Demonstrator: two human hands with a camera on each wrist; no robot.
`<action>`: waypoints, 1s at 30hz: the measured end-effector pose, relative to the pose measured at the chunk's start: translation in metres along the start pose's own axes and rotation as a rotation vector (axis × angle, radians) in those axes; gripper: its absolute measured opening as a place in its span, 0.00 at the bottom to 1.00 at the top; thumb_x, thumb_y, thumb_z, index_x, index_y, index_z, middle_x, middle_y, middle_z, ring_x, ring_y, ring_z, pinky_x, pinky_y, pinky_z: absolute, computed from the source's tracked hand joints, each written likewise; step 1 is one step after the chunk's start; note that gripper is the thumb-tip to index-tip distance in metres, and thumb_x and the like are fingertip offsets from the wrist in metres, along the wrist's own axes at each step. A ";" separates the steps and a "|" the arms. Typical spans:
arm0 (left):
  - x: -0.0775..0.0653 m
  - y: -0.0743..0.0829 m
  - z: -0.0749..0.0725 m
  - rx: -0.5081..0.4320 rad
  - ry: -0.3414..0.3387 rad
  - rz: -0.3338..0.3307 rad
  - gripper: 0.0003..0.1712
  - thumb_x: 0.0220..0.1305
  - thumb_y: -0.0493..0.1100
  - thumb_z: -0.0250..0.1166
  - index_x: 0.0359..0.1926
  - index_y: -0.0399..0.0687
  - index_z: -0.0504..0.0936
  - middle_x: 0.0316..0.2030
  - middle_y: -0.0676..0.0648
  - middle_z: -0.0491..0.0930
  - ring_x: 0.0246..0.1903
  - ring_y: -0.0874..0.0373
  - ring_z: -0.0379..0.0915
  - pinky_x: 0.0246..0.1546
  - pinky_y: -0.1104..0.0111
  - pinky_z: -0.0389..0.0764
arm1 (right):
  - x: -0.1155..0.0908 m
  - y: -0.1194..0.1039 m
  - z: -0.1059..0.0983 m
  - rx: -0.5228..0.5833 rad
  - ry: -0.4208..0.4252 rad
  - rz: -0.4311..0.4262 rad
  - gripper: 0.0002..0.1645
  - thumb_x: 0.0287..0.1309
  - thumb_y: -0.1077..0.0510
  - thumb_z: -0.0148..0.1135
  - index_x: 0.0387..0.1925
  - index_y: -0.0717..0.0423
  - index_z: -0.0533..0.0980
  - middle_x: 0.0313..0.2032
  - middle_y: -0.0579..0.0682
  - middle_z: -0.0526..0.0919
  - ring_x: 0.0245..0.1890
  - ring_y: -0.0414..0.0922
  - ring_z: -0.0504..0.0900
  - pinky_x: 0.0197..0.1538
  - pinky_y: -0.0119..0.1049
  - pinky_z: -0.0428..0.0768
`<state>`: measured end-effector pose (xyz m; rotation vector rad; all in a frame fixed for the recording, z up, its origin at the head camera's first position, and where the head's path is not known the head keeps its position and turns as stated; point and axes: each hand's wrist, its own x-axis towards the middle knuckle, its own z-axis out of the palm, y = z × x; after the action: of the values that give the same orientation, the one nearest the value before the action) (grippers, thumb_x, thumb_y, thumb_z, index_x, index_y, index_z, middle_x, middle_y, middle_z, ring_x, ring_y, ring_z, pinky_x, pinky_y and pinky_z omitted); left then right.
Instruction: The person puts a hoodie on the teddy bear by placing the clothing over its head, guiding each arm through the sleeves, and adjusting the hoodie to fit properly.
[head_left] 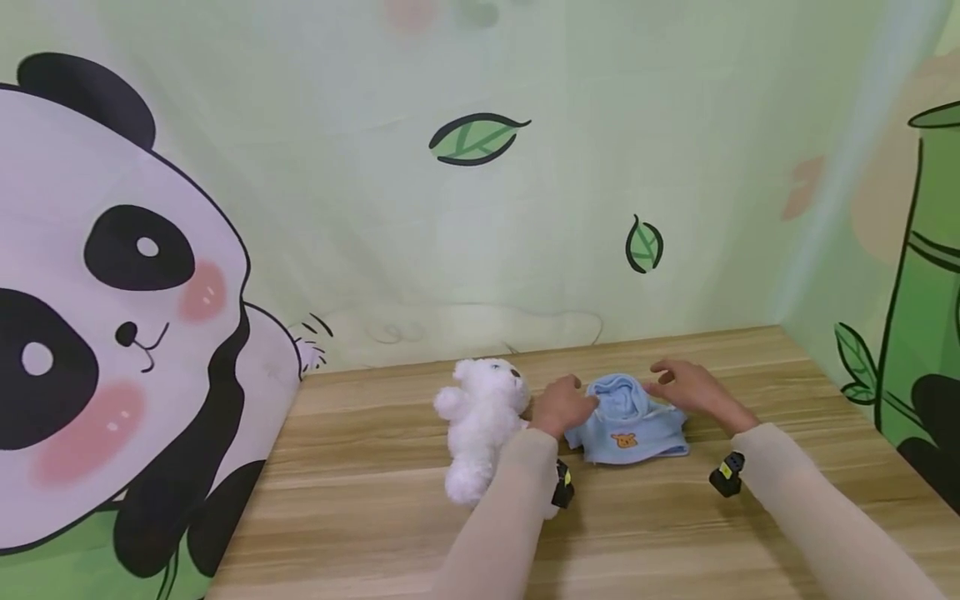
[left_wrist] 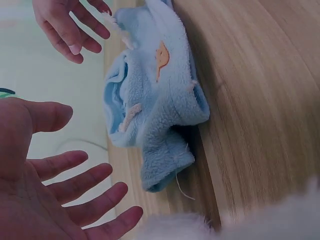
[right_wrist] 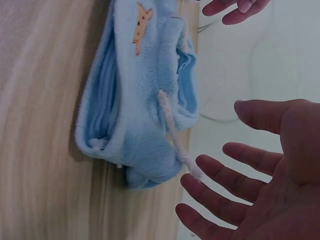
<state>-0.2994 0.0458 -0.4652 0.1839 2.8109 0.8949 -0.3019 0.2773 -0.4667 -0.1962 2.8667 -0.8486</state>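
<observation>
Pale sleeves (head_left: 495, 525) up front, left hand (head_left: 562, 407) and right hand (head_left: 693, 387) spread wide, holding nothing, flanking a small blue hoodie (head_left: 637, 423) on the counter (head_left: 360, 483), probably so both sides are reachable. White teddy (head_left: 480, 421) lies just left, likely parked aside.

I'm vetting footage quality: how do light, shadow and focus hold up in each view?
Head: bright, with a soft shadow on the tabletop beside the left sleeve; left wrist: dimmer, white plush bear blurred at bottom right; right wrist: also dimmer, blue garment fairly clear.
</observation>
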 end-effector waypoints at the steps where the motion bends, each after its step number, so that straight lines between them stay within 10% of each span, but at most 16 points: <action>1: 0.001 0.000 0.001 0.002 -0.007 -0.006 0.28 0.65 0.55 0.61 0.61 0.47 0.76 0.58 0.43 0.79 0.54 0.49 0.77 0.51 0.58 0.78 | 0.001 0.001 0.001 0.001 -0.002 0.009 0.34 0.67 0.49 0.56 0.64 0.71 0.66 0.54 0.74 0.77 0.53 0.67 0.77 0.48 0.54 0.80; 8: 0.006 0.000 0.007 0.040 -0.012 -0.038 0.25 0.63 0.54 0.64 0.55 0.45 0.79 0.52 0.43 0.82 0.48 0.50 0.79 0.46 0.59 0.80 | 0.003 0.006 0.011 0.018 -0.054 0.049 0.33 0.64 0.51 0.59 0.62 0.71 0.68 0.54 0.74 0.76 0.52 0.66 0.78 0.47 0.52 0.81; 16: 0.001 0.001 0.011 0.023 -0.011 -0.077 0.12 0.53 0.44 0.66 0.21 0.49 0.72 0.22 0.50 0.71 0.24 0.57 0.67 0.22 0.65 0.66 | 0.003 0.007 0.019 0.010 -0.088 0.103 0.34 0.61 0.54 0.61 0.62 0.72 0.67 0.55 0.74 0.75 0.52 0.65 0.78 0.49 0.52 0.81; 30: 0.006 -0.001 0.029 0.097 0.034 -0.094 0.05 0.58 0.41 0.64 0.27 0.45 0.82 0.31 0.47 0.83 0.30 0.55 0.75 0.33 0.60 0.77 | 0.006 0.015 0.027 -0.014 -0.072 0.060 0.23 0.59 0.57 0.63 0.50 0.72 0.76 0.45 0.66 0.81 0.42 0.55 0.79 0.44 0.47 0.80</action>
<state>-0.2994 0.0625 -0.4895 0.0496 2.8696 0.7490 -0.3039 0.2747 -0.4978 -0.1385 2.7969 -0.7946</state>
